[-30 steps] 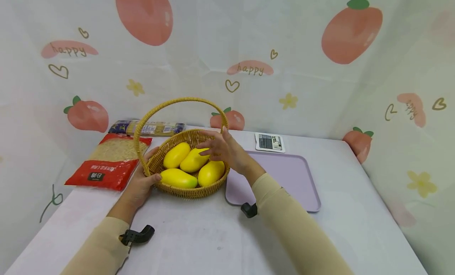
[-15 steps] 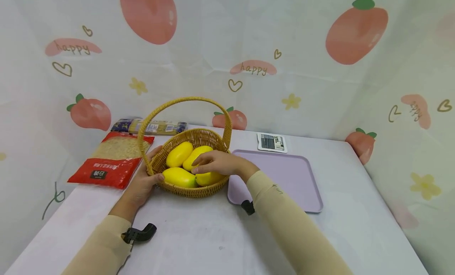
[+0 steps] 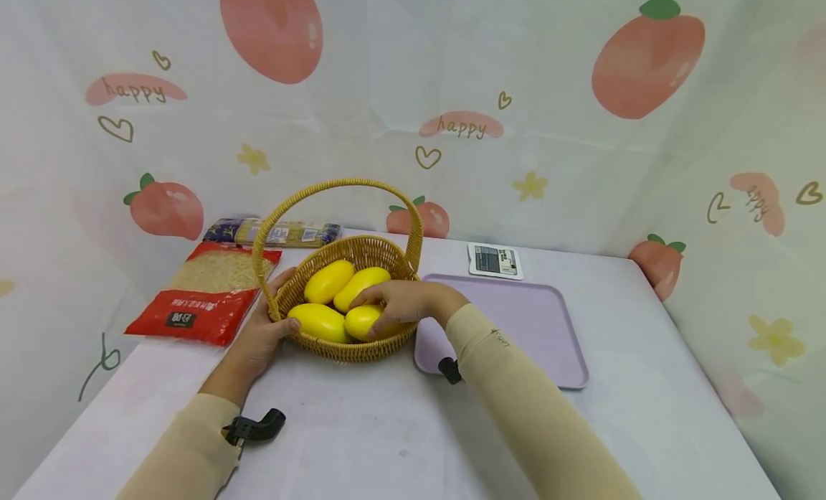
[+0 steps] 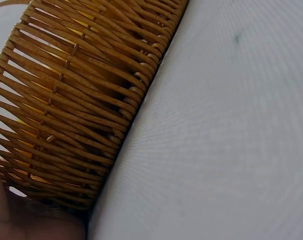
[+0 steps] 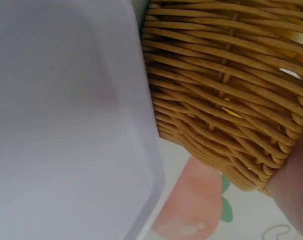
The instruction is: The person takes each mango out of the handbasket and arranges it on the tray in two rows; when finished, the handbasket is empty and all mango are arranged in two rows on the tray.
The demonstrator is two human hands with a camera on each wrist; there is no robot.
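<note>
A wicker basket (image 3: 351, 351) with a tall arched handle stands on the table and holds several yellow mangoes, among them one mango at the back left (image 3: 329, 281). My left hand (image 3: 259, 338) grips the basket's left side, thumb over the rim and fingers along the outside. In the left wrist view, part of that hand (image 4: 41, 222) shows against the woven wall. Reaching over the right rim, my right hand (image 3: 406, 300) holds the front-right mango (image 3: 360, 321) between thumb and fingers. Its fingertips are partly hidden. The right wrist view shows only an edge of this hand (image 5: 294, 185).
To the basket's right lies a light purple tray (image 3: 516, 328), close against it. Behind the tray is a small white packet (image 3: 495, 261). A red bag of grain (image 3: 200, 299) lies at the left, and a pack of noodles (image 3: 274, 232) lies behind it.
My right hand has come down from above the basket into it and taken hold of the front-right mango, which has shifted slightly left. My left hand stays on the basket.
</note>
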